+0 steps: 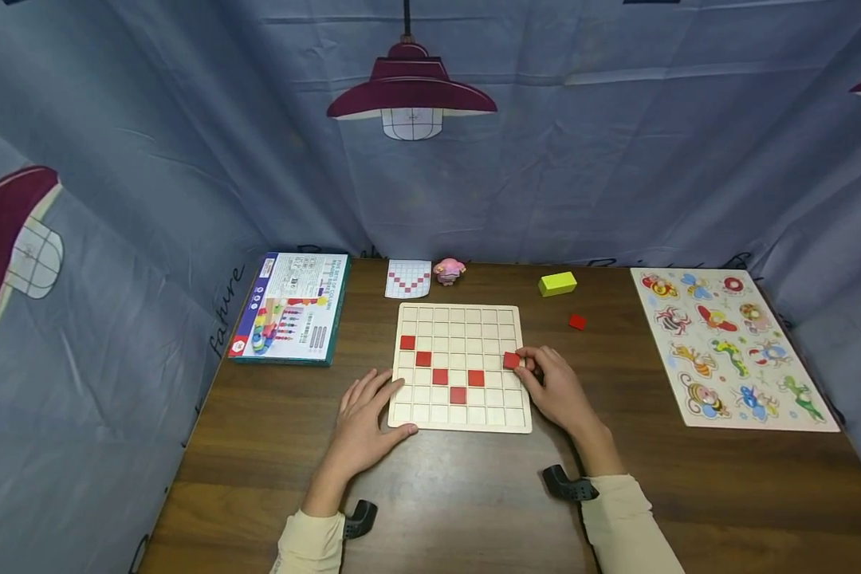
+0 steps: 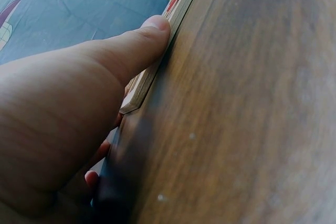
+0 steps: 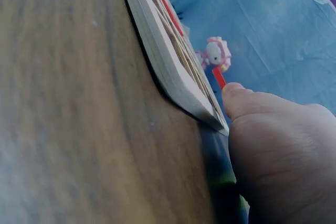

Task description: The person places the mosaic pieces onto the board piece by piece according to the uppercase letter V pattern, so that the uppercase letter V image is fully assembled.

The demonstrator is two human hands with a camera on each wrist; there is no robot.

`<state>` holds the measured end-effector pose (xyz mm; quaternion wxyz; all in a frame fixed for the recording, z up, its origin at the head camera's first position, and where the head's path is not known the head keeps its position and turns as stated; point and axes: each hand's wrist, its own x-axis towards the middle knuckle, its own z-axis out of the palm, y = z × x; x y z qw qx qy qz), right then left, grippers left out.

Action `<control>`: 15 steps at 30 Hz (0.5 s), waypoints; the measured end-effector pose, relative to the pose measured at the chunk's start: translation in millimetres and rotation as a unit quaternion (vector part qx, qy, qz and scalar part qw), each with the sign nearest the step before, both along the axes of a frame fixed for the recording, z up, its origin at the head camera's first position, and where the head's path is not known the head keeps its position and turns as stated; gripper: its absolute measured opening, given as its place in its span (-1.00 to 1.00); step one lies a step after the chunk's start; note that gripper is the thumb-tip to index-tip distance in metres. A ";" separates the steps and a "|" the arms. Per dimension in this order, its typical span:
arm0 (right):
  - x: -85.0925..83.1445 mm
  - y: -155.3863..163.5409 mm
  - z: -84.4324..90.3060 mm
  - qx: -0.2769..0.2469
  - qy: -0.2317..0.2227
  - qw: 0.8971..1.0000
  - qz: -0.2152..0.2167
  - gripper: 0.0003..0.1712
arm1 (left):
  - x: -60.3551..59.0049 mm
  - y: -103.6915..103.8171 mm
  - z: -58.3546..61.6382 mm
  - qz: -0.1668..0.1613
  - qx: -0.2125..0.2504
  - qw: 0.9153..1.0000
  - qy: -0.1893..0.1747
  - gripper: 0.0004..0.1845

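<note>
A pale wooden grid board [image 1: 491,414] lies flat on the table, with several red square tiles [image 1: 458,395] in its cells, forming slanting lines. My right hand [image 1: 561,391] pinches another red tile [image 1: 512,361] between thumb and fingers at the board's right edge. In the right wrist view that tile [image 3: 219,77] shows edge-on beyond the thumb, above the board. My left hand [image 1: 362,422] rests at the board's lower left corner, fingers spread along the left side. Its thumb [image 2: 152,32] touches the front edge in the left wrist view.
Behind the board are a grid pattern card [image 1: 408,279] and a pink figurine [image 1: 449,271]. To the right lie a loose red tile [image 1: 577,322], a yellow-green block [image 1: 557,284] and an insect picture board [image 1: 735,351]. A flat game box [image 1: 290,307] lies at left.
</note>
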<state>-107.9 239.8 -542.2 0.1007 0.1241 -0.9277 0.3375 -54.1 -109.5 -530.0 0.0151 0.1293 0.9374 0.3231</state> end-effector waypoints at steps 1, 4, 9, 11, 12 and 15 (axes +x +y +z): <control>-0.2 -1.3 0.0 -0.001 -0.001 1.000 0.003 -0.72 | 0.1 0.0 0.0 0.000 0.000 1.000 0.001 -0.18; -1.8 -3.7 -0.5 -0.001 -0.001 1.000 0.009 -0.73 | 0.3 -0.1 -0.6 0.000 0.005 1.000 0.005 -0.17; -4.8 -9.5 -0.2 -0.006 -0.007 1.000 0.022 -0.74 | 0.4 -0.6 -1.6 0.000 0.004 1.000 0.008 -0.16; -6.2 -12.6 0.1 -0.006 -0.008 1.000 0.028 -0.74 | 0.3 -0.4 -1.3 0.000 0.002 1.000 0.006 -0.16; -6.8 -14.0 0.4 -0.005 -0.010 0.999 0.030 -0.75 | 0.3 -0.2 -1.0 0.000 0.003 1.000 0.003 -0.16; -8.7 -17.5 0.9 0.002 -0.015 0.999 0.034 -0.76 | -0.1 0.4 -0.5 -0.001 0.005 1.000 0.000 -0.17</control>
